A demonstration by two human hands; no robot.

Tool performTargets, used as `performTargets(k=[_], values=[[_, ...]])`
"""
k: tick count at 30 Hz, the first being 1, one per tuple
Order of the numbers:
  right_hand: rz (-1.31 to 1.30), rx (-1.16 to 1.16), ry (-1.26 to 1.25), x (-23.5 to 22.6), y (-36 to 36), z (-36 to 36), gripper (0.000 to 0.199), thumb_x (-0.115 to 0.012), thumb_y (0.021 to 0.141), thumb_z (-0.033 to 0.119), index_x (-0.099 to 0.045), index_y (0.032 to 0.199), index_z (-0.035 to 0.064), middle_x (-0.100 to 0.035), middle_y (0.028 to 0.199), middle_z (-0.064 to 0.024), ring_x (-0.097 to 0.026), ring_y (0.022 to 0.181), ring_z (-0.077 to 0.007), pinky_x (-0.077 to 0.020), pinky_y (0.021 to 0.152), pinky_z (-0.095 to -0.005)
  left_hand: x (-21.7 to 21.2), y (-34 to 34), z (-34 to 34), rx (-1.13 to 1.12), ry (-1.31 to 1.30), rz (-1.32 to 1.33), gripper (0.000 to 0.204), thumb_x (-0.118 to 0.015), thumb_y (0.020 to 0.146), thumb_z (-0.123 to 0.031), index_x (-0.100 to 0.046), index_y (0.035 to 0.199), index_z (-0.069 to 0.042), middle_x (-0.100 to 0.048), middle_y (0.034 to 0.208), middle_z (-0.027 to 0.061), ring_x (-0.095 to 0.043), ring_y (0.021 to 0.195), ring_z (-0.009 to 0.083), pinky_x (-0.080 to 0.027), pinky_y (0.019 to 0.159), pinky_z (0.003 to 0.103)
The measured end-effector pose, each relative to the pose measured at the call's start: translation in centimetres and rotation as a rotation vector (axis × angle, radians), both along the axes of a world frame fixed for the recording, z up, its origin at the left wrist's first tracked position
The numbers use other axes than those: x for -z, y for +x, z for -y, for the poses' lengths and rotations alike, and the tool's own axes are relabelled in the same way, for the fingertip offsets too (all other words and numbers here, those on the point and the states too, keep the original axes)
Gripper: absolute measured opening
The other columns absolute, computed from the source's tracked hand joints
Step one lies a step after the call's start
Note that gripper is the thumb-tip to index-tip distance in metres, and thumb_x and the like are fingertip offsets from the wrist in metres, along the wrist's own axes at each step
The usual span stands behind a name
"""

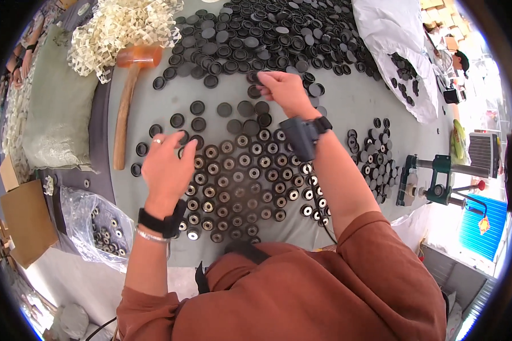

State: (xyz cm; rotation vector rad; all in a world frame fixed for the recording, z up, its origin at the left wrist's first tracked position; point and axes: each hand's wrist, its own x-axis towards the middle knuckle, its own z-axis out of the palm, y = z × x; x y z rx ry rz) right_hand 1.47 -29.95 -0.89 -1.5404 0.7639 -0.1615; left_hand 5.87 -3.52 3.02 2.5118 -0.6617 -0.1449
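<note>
My right hand (289, 94) reaches to the near edge of a heap of black round caps (267, 42), fingers pinched on one black cap (253, 78). To the left, my left hand (169, 167) hovers low over the table with thumb and fingers apart. A few loose black caps (177, 120) lie around its fingertips; whether it touches one is hard to tell. Between my forearms sit rows of black rings with shiny metal centres (244, 159), some blurred. Above them is a small group of plain dark discs (245, 108).
A mallet with an orange head (139, 55) lies at left, beside a pile of cream plastic pieces (128, 28) and a stuffed sack (60, 108). A clear bag of parts (99, 227) sits near left. At right are a white bag (392, 40), more discs (375, 159) and a green hand press (438, 176).
</note>
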Motion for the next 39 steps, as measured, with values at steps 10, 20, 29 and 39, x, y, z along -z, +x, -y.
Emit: performTargets(k=[10,20,29,39], values=[[-0.147,-0.182,-0.311,1.1,3.0,-2.0,0.031,-0.061,0.078,0.032,-0.065,0.083,0.0017,-0.063,0.072,-0.0061,-0.054,0.058,-0.0114,-0.0439,0.054,-0.0263,-1.0,-2.9,-0.8,-0.001,-0.097,-0.091,0.022,-0.066,0.073,-0.022,-0.063,0.089,-0.007,-0.056,0.079,0.0054,-0.056,0.065,0.0211,-0.044,0.059,0.032],[-0.005,-0.504,-0.995,2.1,-0.8,0.4,0.020,-0.057,0.075,0.016,-0.064,0.091,0.0061,-0.057,0.086,-0.0150,-0.057,0.081,-0.0327,-0.0456,0.074,-0.0403,-1.5,-4.8,-4.2,0.040,-0.207,-0.142,0.018,-0.064,0.075,-0.012,-0.063,0.090,-0.002,-0.055,0.072,0.0046,-0.052,0.062,0.0141,-0.039,0.055,0.026],[0.163,-0.658,-1.119,1.1,-1.7,-2.6,0.022,-0.061,0.072,0.014,-0.063,0.093,0.0055,-0.057,0.084,-0.0115,-0.055,0.082,-0.0292,-0.0459,0.072,-0.0375,-1.6,-7.9,-5.1,-0.142,-0.437,-0.684,0.015,-0.061,0.079,-0.012,-0.064,0.088,-0.001,-0.053,0.072,-0.0029,-0.038,0.054,0.0024,-0.032,0.049,0.018],[-0.345,-0.232,-0.452,0.5,-4.8,1.7,0.018,-0.059,0.075,0.018,-0.064,0.084,0.0029,-0.063,0.078,-0.0120,-0.059,0.070,-0.0266,-0.0462,0.064,-0.0339,-1.4,-9.1,-6.9,-0.282,-0.511,-0.841,0.016,-0.060,0.082,-0.014,-0.064,0.090,-0.001,-0.052,0.071,-0.0052,-0.040,0.057,0.0006,-0.032,0.050,0.017]])
